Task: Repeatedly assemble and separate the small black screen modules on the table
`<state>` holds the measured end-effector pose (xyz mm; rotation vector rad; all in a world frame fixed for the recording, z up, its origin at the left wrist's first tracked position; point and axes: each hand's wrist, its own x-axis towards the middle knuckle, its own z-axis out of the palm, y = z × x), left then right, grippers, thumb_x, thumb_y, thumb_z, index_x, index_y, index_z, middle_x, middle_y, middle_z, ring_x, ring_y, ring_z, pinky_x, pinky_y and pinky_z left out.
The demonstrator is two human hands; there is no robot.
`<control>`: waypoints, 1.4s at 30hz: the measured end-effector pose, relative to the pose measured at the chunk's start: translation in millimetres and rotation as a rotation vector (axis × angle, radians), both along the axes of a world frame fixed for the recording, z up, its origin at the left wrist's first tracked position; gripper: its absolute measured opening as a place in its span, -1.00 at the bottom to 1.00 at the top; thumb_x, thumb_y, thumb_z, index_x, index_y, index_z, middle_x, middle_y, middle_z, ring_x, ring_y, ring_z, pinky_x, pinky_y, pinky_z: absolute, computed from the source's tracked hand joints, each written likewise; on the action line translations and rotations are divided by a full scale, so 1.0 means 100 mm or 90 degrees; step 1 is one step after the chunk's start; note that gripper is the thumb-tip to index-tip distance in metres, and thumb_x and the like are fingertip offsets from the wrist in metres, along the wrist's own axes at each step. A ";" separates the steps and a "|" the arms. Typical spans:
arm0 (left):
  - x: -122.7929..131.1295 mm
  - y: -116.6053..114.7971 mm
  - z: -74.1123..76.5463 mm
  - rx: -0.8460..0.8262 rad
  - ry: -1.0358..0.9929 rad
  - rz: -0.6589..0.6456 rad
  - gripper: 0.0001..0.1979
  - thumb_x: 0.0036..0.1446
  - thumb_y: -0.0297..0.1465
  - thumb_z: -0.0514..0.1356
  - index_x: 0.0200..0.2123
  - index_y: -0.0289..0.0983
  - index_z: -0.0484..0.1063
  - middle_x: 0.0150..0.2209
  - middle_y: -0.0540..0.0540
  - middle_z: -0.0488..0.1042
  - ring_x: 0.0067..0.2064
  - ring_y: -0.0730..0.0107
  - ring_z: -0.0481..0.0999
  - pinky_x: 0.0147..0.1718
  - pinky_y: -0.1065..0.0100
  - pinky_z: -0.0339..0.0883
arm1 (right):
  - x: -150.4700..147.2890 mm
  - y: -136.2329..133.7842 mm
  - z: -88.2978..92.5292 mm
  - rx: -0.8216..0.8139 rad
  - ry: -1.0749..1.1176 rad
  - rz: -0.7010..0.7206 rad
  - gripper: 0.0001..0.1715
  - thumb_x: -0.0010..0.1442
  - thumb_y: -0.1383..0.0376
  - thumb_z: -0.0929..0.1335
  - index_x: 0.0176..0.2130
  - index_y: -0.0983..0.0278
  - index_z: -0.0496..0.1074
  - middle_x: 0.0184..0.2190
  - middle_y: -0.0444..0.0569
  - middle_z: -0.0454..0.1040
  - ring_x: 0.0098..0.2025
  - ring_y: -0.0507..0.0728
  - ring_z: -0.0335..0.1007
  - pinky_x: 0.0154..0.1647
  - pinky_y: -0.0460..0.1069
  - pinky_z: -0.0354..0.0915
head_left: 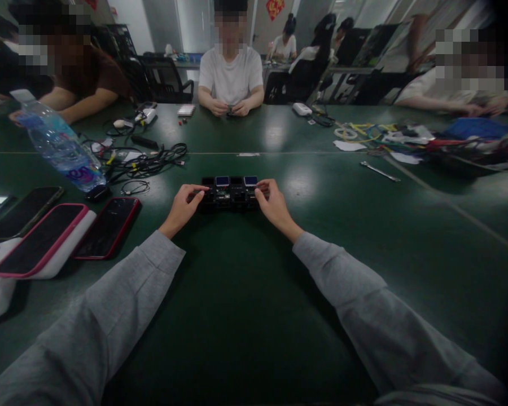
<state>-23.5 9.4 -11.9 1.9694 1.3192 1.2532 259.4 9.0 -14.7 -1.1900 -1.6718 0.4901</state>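
Observation:
A row of black modules (pixel 230 193) with two small screens lies on the green table (pixel 237 293), straight ahead. At its left end my left hand (pixel 185 206) has its thumb and forefinger against the side of the row. My right hand (pixel 275 204) touches the opposite end in the same way, thumb and fingertips on the edge. Both hands are closed in a light grip, one at each end, and the middle of the row shows between them. The screens look dark blue.
Phones (pixel 108 228) and a tilted water bottle (pixel 61 141) are on the left, near tangled black cables (pixel 152 160). A wrench (pixel 380 171) and a pile of wires (pixel 440 138) lie to the right. People sit across the table.

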 end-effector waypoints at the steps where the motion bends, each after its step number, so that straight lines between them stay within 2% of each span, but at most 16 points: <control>1: 0.00 0.00 0.00 -0.001 0.002 0.001 -0.81 0.28 -0.33 0.14 -0.11 -0.15 0.52 -0.08 -0.09 0.43 -0.04 0.27 0.44 0.01 0.15 0.37 | 0.00 0.00 0.00 0.000 0.000 -0.001 -0.80 0.27 0.20 0.28 -0.11 0.23 0.27 -0.24 0.01 0.42 -0.20 0.16 0.40 -0.17 0.09 0.34; 31: -0.01 0.02 -0.03 0.005 0.010 0.005 -0.81 0.28 -0.34 0.14 -0.10 -0.16 0.52 -0.08 -0.10 0.42 -0.03 0.28 0.44 0.01 0.16 0.37 | 0.00 0.01 -0.02 0.008 -0.005 0.005 -0.79 0.28 0.19 0.28 -0.11 0.22 0.26 -0.23 0.01 0.42 -0.20 0.16 0.41 -0.18 0.09 0.35; 42: -0.02 0.05 -0.07 0.016 0.009 0.002 -0.82 0.28 -0.35 0.15 -0.11 -0.14 0.51 -0.08 -0.09 0.42 -0.05 0.28 0.45 0.01 0.14 0.38 | 0.00 -0.01 0.00 -0.026 -0.015 0.004 -0.58 0.20 0.04 0.37 -0.08 0.23 0.23 -0.21 0.04 0.41 -0.18 0.19 0.39 -0.24 0.09 0.34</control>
